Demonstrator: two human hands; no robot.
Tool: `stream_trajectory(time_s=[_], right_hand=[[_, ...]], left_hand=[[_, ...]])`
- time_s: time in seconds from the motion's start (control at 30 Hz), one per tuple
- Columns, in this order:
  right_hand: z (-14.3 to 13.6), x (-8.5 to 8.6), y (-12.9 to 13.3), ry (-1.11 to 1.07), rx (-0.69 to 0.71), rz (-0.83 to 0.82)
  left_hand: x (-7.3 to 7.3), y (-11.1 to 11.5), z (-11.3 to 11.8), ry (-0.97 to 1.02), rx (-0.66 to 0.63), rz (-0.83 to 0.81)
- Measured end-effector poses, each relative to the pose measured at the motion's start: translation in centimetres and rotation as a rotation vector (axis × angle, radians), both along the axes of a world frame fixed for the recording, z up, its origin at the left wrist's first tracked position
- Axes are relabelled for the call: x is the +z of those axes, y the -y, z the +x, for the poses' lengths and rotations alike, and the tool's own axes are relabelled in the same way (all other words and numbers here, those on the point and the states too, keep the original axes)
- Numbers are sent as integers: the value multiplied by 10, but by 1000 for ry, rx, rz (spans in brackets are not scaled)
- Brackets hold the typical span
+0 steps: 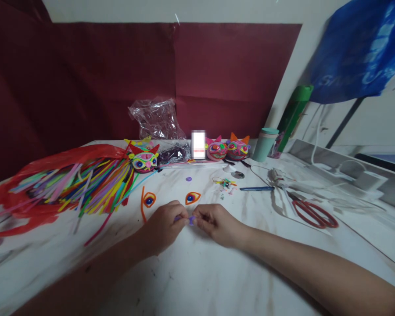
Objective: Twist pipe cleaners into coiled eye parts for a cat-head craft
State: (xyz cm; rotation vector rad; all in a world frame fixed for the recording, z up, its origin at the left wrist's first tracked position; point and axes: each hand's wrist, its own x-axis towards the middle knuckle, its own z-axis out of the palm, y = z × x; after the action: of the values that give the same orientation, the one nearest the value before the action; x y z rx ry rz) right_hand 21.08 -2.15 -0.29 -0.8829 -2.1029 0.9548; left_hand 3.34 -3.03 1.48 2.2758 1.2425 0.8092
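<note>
Both my hands meet above the middle of the table, pinching a short purple pipe cleaner (192, 220). My left hand (167, 224) is closed on its left end, my right hand (217, 223) on its right end. A small stretch of purple shows between the fingertips; the rest is hidden. Just beyond the hands lie two eye shapes, a left eye (149, 200) and a right eye (192, 198), each with an orange outline and blue centre. An orange pipe cleaner (143, 204) lies beside the left one. Farther back is a small purple ring (188, 179).
Many coloured pipe cleaners (95, 184) lie on red plastic (69, 153) at left. Along the back stand decorated animal heads (145, 161), clear plastic wrap (156, 118) and a green cup (265, 145). Red-handled scissors (314, 213), a blue pen (256, 188) and cables lie at right.
</note>
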Motion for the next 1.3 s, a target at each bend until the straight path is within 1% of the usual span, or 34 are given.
stream_trajectory(time_s=[0.07, 0.13, 0.23, 0.3, 0.37, 0.47, 0.57, 0.7, 0.83, 0.87, 0.93, 1.03, 1.1, 1.2, 1.3], right_hand=[[-2, -1, -3, -129, -4, -178], [-4, -2, -5, -240, -8, -310], [-6, -2, -5, -319, -2, -397], [-7, -2, -3, -342, -6, -401], [-7, -2, -1, -352, -25, -372], [-6, 0, 1, -302, -46, -267], [-3, 1, 1, -203, -35, -162], [1, 4, 1, -94, -27, -64], [4, 7, 3, 15, -24, 12], [5, 7, 3, 18, -16, 0], [3, 9, 2, -40, 12, -101], [-2, 12, 1, -265, 79, -328], [-7, 12, 1, -405, 111, -409], [-12, 10, 5, -491, 110, -424], [-15, 4, 11, -474, 31, -363]], left_hand=[[2, -2, -1, 38, 13, -35], [3, -2, -2, 63, 14, -70], [3, 0, 0, 99, 18, -87], [3, 3, 3, 133, 51, -92], [4, 7, 5, 166, 92, -132], [6, 10, 7, 202, 139, -196], [6, 10, 7, 215, 164, -150], [1, 9, 7, 190, 148, -69], [-1, 9, 8, 122, 95, -26], [-1, 9, 8, 118, 83, -31], [3, 9, 8, 134, 78, -43], [8, 9, 7, 245, 133, -77], [8, 9, 7, 368, 192, -140], [2, 11, 9, 482, 242, -203], [-5, 15, 13, 453, 235, -152]])
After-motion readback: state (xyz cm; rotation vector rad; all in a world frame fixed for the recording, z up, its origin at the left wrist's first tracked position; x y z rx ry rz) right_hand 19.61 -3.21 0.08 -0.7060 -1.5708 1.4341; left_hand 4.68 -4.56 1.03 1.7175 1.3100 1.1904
